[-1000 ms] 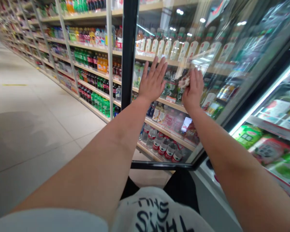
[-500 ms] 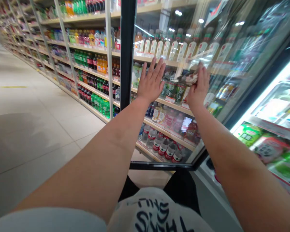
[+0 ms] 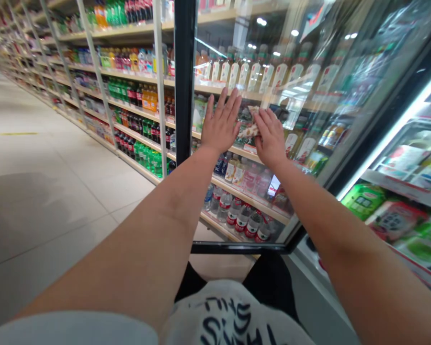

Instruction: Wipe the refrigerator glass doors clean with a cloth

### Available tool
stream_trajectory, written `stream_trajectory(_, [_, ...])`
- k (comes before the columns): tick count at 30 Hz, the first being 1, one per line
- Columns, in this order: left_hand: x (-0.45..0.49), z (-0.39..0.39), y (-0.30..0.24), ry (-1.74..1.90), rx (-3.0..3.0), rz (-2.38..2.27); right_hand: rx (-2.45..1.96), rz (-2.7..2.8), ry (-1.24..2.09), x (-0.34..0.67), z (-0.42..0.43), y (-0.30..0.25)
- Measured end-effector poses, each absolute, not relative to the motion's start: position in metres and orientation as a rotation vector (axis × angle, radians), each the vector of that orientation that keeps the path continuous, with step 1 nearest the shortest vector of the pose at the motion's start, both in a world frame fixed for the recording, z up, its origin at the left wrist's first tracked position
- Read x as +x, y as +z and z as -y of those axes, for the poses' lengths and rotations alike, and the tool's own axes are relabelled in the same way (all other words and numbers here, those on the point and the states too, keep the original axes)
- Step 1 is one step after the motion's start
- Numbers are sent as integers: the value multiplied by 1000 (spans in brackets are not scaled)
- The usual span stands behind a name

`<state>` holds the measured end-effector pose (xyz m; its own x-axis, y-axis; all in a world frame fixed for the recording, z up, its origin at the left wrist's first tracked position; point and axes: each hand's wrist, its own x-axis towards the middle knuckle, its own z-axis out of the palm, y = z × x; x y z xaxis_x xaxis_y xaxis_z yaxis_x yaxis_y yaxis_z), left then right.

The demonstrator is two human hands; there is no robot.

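Observation:
My left hand (image 3: 220, 123) lies flat on the glass door (image 3: 251, 211), fingers spread and pointing up. To its right, my right hand (image 3: 271, 136) presses a crumpled cloth (image 3: 250, 128) with a pale, brown-spotted pattern against the same pane. The cloth sticks out on the left of the fingers; the rest is hidden under the palm. A black frame (image 3: 185, 86) borders the glass, which stands swung open in front of me. Bottles show through the pane, mixed with reflections of ceiling lights.
Shelves of bottled drinks (image 3: 136, 98) run along the left side beside a tiled floor (image 3: 50, 191). At the right is a lit fridge interior with green packs (image 3: 362, 200) on a shelf. My knees are just below the door's bottom frame (image 3: 237, 247).
My right hand has moved left across the glass with the cloth, closer to my left hand. My left hand keeps its place on the pane.

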<state>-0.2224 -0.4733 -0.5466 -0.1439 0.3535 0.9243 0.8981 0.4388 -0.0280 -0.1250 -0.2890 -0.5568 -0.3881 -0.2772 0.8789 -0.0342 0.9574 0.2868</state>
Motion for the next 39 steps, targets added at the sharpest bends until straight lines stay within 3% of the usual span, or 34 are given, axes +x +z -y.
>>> stream_trajectory(10, [-226, 471, -547, -722, -1094, 1722, -160, 1467, 91, -143, 225, -543])
stream_trajectory(20, [-221, 474, -548, -643, -1057, 1694, 191, 1886, -248, -137, 300, -563])
stream_trajectory(30, [-223, 473, -547, -707, -1095, 1742, -222, 1428, 191, -126, 192, -546])
stream_trajectory(39, [-223, 473, -548, -696, -1086, 1705, -394, 1461, 138, -131, 226, -552])
